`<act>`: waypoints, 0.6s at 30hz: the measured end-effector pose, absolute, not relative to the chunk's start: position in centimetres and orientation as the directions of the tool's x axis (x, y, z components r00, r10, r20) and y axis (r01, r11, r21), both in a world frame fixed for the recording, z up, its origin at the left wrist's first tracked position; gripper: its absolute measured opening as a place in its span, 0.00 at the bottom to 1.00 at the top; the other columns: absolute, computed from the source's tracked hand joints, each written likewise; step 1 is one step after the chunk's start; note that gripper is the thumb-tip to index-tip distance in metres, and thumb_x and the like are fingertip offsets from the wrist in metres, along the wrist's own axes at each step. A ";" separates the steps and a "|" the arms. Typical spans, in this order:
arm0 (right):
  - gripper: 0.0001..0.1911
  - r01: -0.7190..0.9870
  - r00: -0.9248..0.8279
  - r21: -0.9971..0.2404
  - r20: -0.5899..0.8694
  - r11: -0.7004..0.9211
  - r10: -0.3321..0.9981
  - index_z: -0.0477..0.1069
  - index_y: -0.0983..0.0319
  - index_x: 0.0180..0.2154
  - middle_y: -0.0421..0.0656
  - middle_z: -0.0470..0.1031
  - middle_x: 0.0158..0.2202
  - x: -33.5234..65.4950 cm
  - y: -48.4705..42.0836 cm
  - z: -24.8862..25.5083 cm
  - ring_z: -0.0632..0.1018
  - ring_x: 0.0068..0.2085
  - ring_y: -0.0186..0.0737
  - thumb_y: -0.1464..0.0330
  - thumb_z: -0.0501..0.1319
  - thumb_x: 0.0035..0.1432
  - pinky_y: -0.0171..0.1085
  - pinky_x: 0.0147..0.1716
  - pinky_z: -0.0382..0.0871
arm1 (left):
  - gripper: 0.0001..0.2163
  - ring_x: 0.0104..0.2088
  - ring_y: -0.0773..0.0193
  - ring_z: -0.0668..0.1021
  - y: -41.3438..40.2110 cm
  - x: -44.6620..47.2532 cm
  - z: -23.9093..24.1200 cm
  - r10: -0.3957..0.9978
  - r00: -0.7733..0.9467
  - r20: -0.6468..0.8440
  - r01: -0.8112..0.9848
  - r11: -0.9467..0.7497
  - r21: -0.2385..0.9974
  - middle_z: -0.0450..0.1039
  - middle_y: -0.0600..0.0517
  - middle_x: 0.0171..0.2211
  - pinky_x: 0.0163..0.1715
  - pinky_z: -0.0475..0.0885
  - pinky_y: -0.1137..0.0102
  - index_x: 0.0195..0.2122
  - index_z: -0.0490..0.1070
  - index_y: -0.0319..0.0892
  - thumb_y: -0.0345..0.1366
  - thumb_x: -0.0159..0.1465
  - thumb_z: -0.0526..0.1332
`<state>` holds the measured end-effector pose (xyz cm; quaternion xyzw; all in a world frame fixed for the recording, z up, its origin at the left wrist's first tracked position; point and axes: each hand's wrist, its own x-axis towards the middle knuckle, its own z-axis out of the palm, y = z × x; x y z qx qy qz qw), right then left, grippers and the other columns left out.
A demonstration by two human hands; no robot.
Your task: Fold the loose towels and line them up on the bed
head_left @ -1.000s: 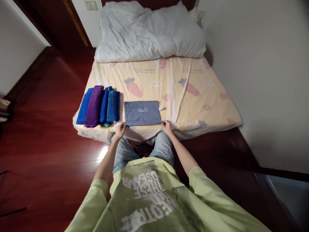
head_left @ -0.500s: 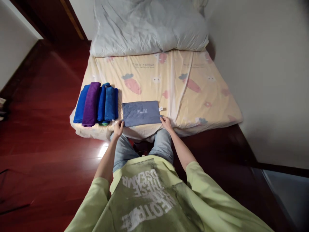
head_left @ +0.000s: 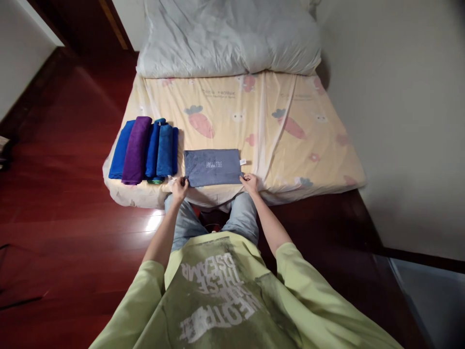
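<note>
A grey-blue towel (head_left: 213,169) with white lettering lies flat and folded near the front edge of the bed. My left hand (head_left: 179,188) pinches its near left corner. At the near right corner, my right hand (head_left: 250,183) is closed on the towel's edge too. A small white tag (head_left: 243,162) sticks out from its right side. Just left of it lie several rolled or folded towels side by side, among them a purple towel (head_left: 137,150) and a blue towel (head_left: 165,150).
The bed (head_left: 312,167) has a yellow sheet with carrot prints. A bunched pale quilt (head_left: 228,41) covers its far end. A bare wall (head_left: 395,121) rises at the right, and a dark red floor (head_left: 72,194) spreads at the left.
My view has shifted slightly. Both hands stay at the grey-blue towel's near corners, and the towel lies almost the same.
</note>
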<state>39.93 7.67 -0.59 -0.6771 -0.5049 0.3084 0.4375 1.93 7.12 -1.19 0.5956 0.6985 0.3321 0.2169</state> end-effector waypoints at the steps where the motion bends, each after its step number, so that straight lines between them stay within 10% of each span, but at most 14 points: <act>1: 0.17 0.437 0.317 -0.892 0.031 -0.117 0.948 0.63 0.56 0.26 0.37 0.68 0.21 40.0 7.6 -0.7 0.71 0.26 0.37 0.55 0.68 0.52 0.37 0.30 0.67 | 0.07 0.38 0.53 0.78 7.1 2.0 -1.2 0.976 -0.195 0.092 0.703 0.074 0.707 0.76 0.45 0.34 0.42 0.73 0.62 0.37 0.72 0.43 0.40 0.66 0.58; 8: 0.02 0.718 0.183 -0.691 0.309 0.088 0.933 0.72 0.58 0.34 0.48 0.77 0.37 39.7 6.7 -1.0 0.75 0.41 0.46 0.68 0.61 0.59 0.43 0.46 0.74 | 0.10 0.53 0.46 0.75 6.8 2.3 -0.1 0.961 -0.128 0.247 0.829 -0.033 0.558 0.74 0.40 0.50 0.53 0.72 0.55 0.47 0.76 0.43 0.34 0.65 0.61; 18: 0.23 0.777 -0.140 -0.558 0.300 0.292 0.944 0.77 0.59 0.59 0.46 0.77 0.61 40.8 4.6 -0.7 0.75 0.60 0.49 0.70 0.55 0.66 0.50 0.64 0.68 | 0.19 0.57 0.50 0.71 5.4 2.2 0.1 0.985 0.094 0.142 0.837 -0.155 0.524 0.76 0.47 0.57 0.55 0.73 0.58 0.56 0.78 0.46 0.32 0.74 0.50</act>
